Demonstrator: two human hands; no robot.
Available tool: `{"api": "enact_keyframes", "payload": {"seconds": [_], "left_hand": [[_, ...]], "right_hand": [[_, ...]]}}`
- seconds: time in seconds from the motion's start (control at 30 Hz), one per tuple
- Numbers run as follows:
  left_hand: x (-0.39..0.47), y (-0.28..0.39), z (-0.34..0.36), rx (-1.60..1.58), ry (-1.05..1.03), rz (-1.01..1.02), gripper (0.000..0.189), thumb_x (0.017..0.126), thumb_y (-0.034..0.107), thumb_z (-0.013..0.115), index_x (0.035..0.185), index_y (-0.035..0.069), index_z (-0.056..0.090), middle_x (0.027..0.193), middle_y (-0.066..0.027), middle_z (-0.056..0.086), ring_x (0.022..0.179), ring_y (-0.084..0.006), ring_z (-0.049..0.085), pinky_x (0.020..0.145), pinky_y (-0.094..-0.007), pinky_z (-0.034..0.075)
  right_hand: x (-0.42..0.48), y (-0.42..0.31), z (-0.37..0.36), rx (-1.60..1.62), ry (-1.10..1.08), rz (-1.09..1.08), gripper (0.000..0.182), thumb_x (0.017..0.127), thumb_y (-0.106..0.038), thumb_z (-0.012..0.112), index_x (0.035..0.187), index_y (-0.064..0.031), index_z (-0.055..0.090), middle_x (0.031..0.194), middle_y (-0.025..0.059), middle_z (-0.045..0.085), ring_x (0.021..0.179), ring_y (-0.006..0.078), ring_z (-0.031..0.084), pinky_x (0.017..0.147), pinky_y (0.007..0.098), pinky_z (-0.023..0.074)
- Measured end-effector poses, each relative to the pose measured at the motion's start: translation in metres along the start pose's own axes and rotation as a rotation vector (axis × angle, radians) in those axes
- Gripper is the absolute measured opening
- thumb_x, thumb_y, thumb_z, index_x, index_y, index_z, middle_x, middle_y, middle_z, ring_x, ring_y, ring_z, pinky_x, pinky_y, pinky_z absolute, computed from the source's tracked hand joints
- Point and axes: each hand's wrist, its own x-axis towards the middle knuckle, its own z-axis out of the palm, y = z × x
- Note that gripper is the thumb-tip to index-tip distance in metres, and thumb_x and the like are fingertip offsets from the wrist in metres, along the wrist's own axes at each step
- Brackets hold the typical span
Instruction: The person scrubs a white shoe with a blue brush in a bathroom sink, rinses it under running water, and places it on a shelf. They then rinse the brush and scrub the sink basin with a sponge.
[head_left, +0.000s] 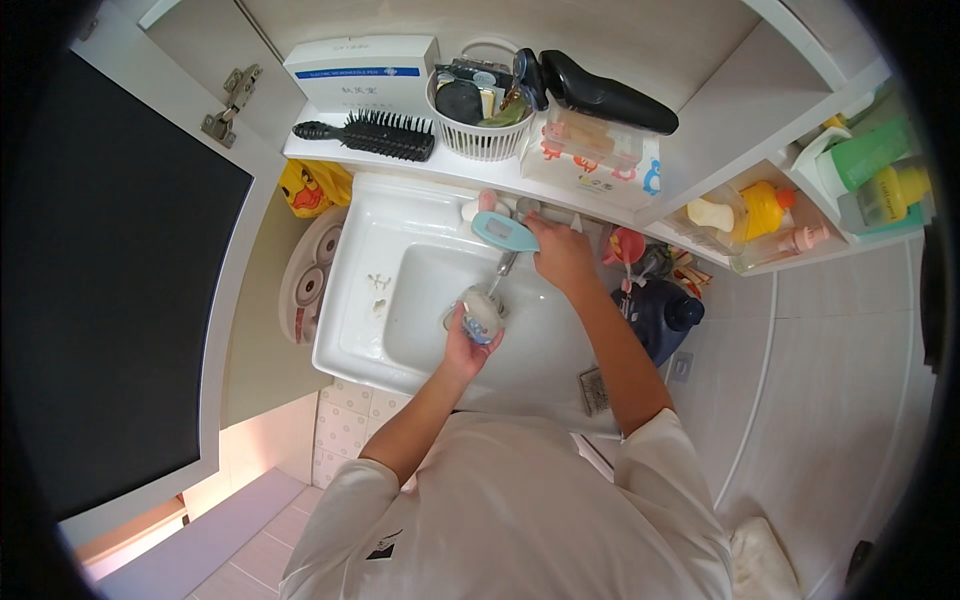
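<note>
My left hand (466, 349) grips a whitish cup (482, 315) with a blue print, over the basin of the white sink (352, 322). A thin stream of water runs from the metal faucet spout (507, 262) toward the cup's mouth. Above the spout, my right hand (562, 251) is closed around the narrow end of a light-blue paddle-shaped object (499, 231) with a grey rectangular panel. Its exact kind is unclear, and my fingers hide the end of it. Whether that hand also touches the faucet cannot be told.
A shelf behind the sink bears a black hairbrush (386, 135), a white basket (484, 142), a box (360, 75) and a black shaver-like device (607, 94). A dark blue jug (660, 319) and a scrub brush (592, 391) sit right. An open mirrored door (135, 285) stands left.
</note>
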Motion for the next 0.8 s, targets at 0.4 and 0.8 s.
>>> {"api": "enact_keyframes", "payload": {"seconds": [0.4,0.8], "left_hand": [[0.001,-0.003,0.004,0.108,0.168,-0.004,0.049,0.092,0.044,0.075,0.132,0.021,0.057,0.120,-0.0003,0.059,0.109,-0.0195,0.058,0.095,-0.0466,0.055],[0.006,0.003,0.014,0.122,0.142,-0.030,0.049,0.098,0.053,0.063,0.133,0.020,0.055,0.120,-0.0004,0.058,0.107,-0.0185,0.057,0.094,-0.0456,0.055]], "right_hand": [[-0.001,-0.001,0.003,0.003,0.003,0.028,0.056,0.075,-0.002,0.066,0.129,-0.0137,0.064,0.141,0.0008,0.062,0.106,0.0297,0.070,0.088,0.0442,0.0592],[-0.005,-0.001,-0.001,0.068,0.014,0.021,0.060,0.075,0.000,0.064,0.133,-0.0126,0.062,0.145,0.0017,0.059,0.114,0.0303,0.066,0.089,0.0438,0.0584]]}}
